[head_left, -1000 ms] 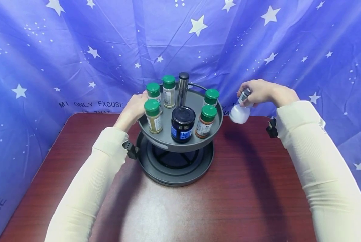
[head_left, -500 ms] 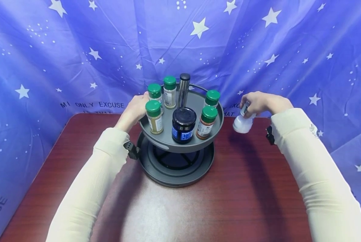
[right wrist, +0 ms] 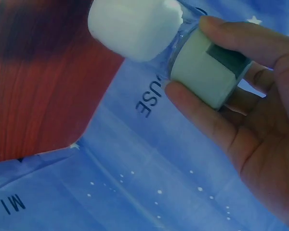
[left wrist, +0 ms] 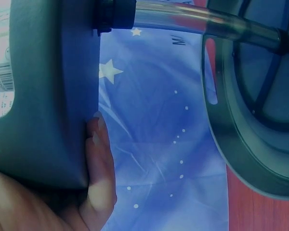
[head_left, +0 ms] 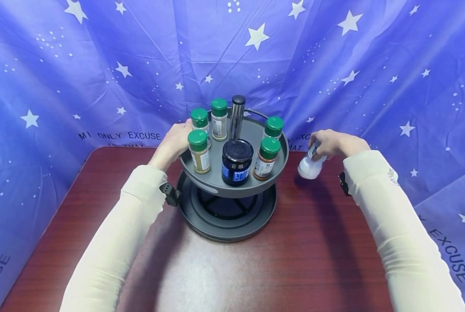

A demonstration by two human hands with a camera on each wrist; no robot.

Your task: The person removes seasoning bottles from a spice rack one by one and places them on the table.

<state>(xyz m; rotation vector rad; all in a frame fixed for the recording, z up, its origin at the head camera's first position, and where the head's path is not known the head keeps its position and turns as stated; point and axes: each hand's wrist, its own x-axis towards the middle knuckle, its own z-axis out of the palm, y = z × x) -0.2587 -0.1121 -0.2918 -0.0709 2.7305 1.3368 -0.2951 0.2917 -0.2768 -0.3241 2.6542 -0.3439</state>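
My left hand (head_left: pixel 174 142) grips the left rim of the upper tray (head_left: pixel 252 126) of a grey two-tier rack. In the left wrist view its fingers (left wrist: pixel 100 175) curl under the tray; the thumb is hidden. At the right, my right hand (head_left: pixel 331 144) holds a clear seasoning jar (head_left: pixel 309 169) of white contents by its pale cap (right wrist: pixel 202 67), tilted, low over the table. On the upper tray stand several green-capped spice bottles (head_left: pixel 199 160) and a dark jar (head_left: pixel 237 162) with a blue label. A red-brown spice bottle (head_left: pixel 264 164) is right of that jar.
The rack's lower tray (head_left: pixel 226 236) rests on the red-brown wooden table (head_left: pixel 294 260). A metal post (head_left: pixel 237 119) with a black top rises through the upper tray. Behind the table hangs a blue curtain (head_left: pixel 146 86) with white stars.
My right hand has lowered the seasoning jar toward the table and come a little nearer to me. The left hand keeps its grip on the upper tray's rim; the rack stands as before.
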